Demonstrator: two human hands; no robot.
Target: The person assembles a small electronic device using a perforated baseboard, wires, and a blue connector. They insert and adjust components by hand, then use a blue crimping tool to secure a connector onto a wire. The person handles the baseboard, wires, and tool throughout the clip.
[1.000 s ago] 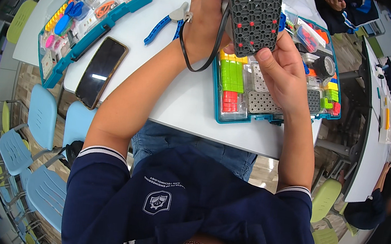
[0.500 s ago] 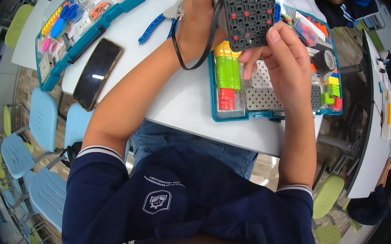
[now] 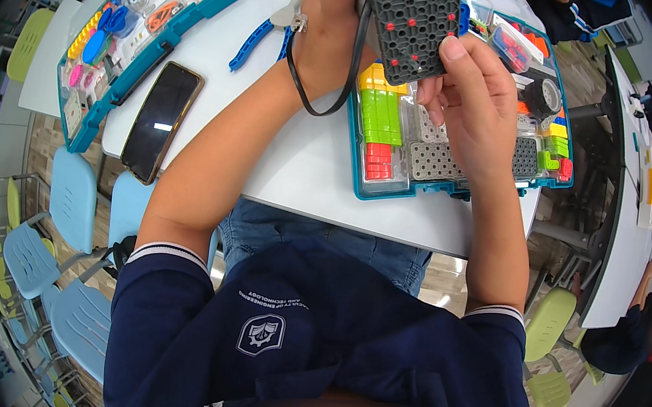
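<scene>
Head view, dark perforated plate (image 3: 409, 24), between hands (image 3: 325, 31) (image 3: 478, 100)

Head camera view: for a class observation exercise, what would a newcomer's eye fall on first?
Probably the dark grey perforated plastic panel dotted with red, raised at top centre with the right-hand grip at its lower right edge. Next might come the open teal-rimmed case of bright plastic blocks, below and to the right, then the black rectangular phone at the left.
</scene>
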